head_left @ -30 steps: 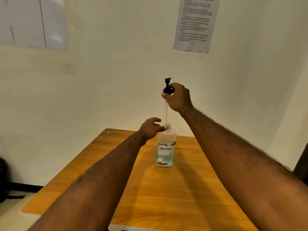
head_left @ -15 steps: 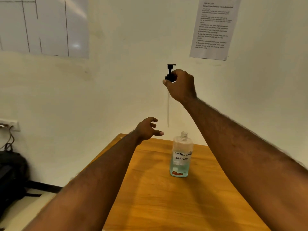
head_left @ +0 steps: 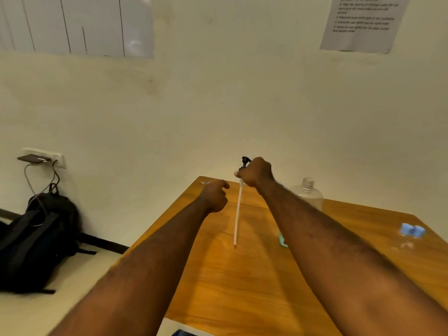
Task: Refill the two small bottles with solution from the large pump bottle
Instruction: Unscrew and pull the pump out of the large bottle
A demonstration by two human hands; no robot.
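We find the right hand (head_left: 255,172) gripping the black pump head (head_left: 245,161), its white dip tube (head_left: 238,214) hanging tip-down over the orange wooden table (head_left: 242,287), presumably for setting aside. The left hand (head_left: 214,195) hovers beside it, fingers loosely curled, empty. The large clear plastic bottle (head_left: 308,192) stands uncapped behind the right forearm (head_left: 315,226), ready to pour. Two blurred blue items (head_left: 412,230), possibly the small bottles, lie far right.

Wood-grain surface (head_left: 242,287), smooth with a soft sheen, and the large bottle (head_left: 310,198) in clear glossy plastic with a ribbed neck. The pump head (head_left: 244,161) is black plastic, its dip tube (head_left: 238,214) thin whitish plastic, smooth. The backpack (head_left: 41,238) is matt black cloth, the wall (head_left: 218,105) matt paint, with a paper sheet (head_left: 363,23) and a glossy white board (head_left: 97,25).
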